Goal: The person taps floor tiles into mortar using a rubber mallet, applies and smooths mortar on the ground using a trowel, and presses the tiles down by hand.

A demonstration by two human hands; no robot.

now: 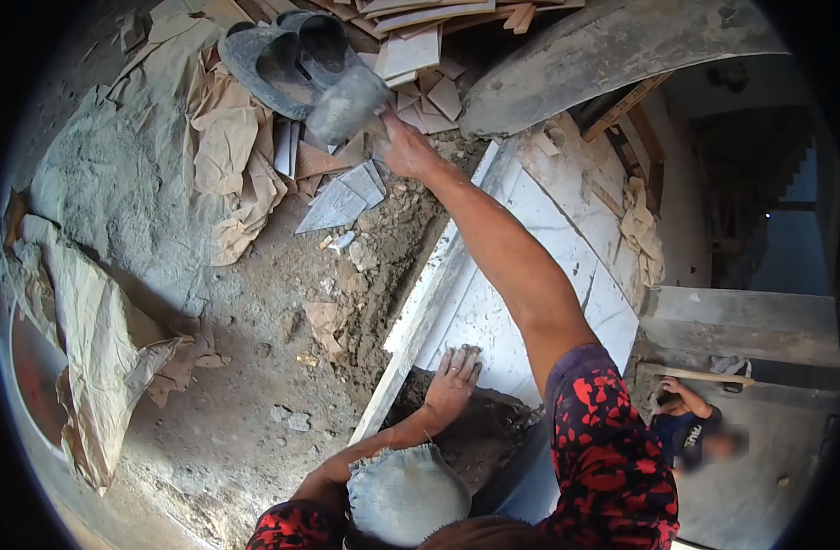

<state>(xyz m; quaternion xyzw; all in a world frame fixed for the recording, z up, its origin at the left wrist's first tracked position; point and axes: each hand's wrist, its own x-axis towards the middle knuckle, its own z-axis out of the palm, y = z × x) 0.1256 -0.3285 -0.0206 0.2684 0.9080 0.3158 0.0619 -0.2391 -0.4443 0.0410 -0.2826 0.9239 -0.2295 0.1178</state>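
Right hand point(406, 148), upper centre: my fingers wrapped round a blurred grey-headed tool point(347, 105). Left hand point(451, 385), lower centre: fingers slightly spread on the white slab point(507, 307), mid-frame. Step, as I judge it: slab steadied, tool held out. Next move calls for firm grip, left fingertips kept clear.

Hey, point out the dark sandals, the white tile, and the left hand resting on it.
Dark sandals point(245, 44): head view, strap of the one farther left in the picture.
White tile point(493, 316): head view, its bare marbled face.
Left hand point(448, 390): head view, back of the hand.
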